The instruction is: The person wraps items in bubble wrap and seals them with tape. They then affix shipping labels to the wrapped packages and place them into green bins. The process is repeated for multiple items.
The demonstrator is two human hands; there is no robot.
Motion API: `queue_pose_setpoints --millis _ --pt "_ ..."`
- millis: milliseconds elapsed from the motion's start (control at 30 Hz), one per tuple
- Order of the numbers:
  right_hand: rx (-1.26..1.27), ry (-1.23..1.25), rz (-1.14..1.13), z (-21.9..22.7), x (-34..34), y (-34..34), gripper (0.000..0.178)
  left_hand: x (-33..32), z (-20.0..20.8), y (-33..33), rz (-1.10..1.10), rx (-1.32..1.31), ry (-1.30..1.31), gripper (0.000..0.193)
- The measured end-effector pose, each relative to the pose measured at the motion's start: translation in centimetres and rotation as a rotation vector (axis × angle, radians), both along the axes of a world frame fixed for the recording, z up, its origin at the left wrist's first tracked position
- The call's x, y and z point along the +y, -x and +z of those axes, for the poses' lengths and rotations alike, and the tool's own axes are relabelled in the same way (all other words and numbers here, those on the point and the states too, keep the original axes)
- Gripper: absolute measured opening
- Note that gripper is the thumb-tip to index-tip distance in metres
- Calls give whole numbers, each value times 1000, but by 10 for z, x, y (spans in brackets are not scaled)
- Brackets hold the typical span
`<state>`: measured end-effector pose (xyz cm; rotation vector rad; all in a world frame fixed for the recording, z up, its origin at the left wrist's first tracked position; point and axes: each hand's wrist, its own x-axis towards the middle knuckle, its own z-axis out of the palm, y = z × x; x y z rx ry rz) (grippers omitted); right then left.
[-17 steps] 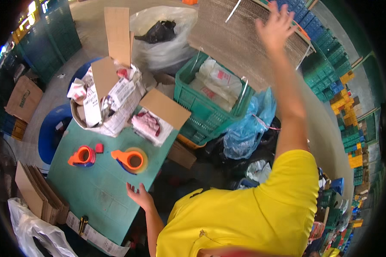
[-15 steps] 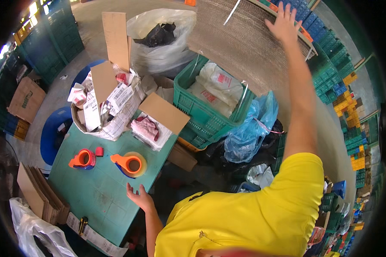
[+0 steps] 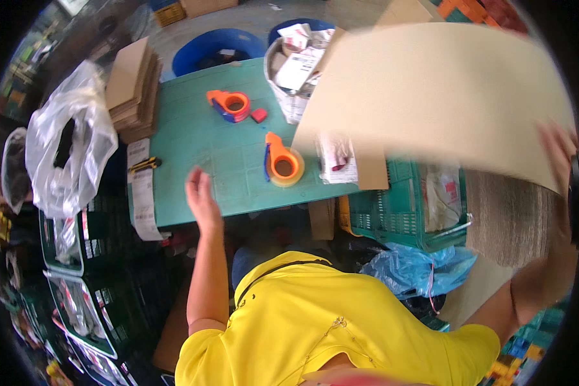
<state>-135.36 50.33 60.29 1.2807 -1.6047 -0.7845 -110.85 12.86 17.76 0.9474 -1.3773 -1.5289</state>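
A large sheet of brown cardboard (image 3: 431, 90), smeared by motion, hangs over the right side of the table. My right hand (image 3: 558, 151) grips its lower right corner, with the fingers blurred. My left hand (image 3: 202, 199) is raised at the near edge of the green table (image 3: 193, 148), empty, fingers stretched out. Closest to it is an orange tape dispenser (image 3: 283, 164) with a roll of clear tape. Farther back lie a second orange tape dispenser (image 3: 230, 106) and a small red block (image 3: 258, 115). Partly under the sheet is a clear-wrapped package (image 3: 336, 159) with a dark red item inside.
Folded cardboard (image 3: 132, 83) is stacked at the table's left, beside a white plastic bag (image 3: 71, 141). A yellow-black cutter (image 3: 145, 165) lies on a label strip. Behind stand a blue tub (image 3: 215, 45) and a full waste bag (image 3: 289, 103). A green crate (image 3: 383, 212) and blue bag (image 3: 424, 267) are right.
My view has swung left toward the table. My right hand, earlier reaching empty over the stacked cardboard, now holds a sheet brought over the table. My left hand stays empty.
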Motion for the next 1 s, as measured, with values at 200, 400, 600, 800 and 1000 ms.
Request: queue_pose_setpoints --millis 200,400,600,800,1000 --pt "-646 -1 1041 -196 -262 16 25 -28 -23 -89 -266 -68 -559 52" --pt "-1281 292 560 -471 -429 20 30 8 -49 -194 41 -660 -310 39" --pt "-1087 -98 -248 -537 -460 36 48 4 -47 -169 27 -1097 -397 50" --pt "-1360 50 374 -521 -427 -88 62 -49 -52 -143 639 -720 401 42" --pt "-1644 -219 802 -457 -418 -364 54 -49 9 -487 1330 -968 666 4"
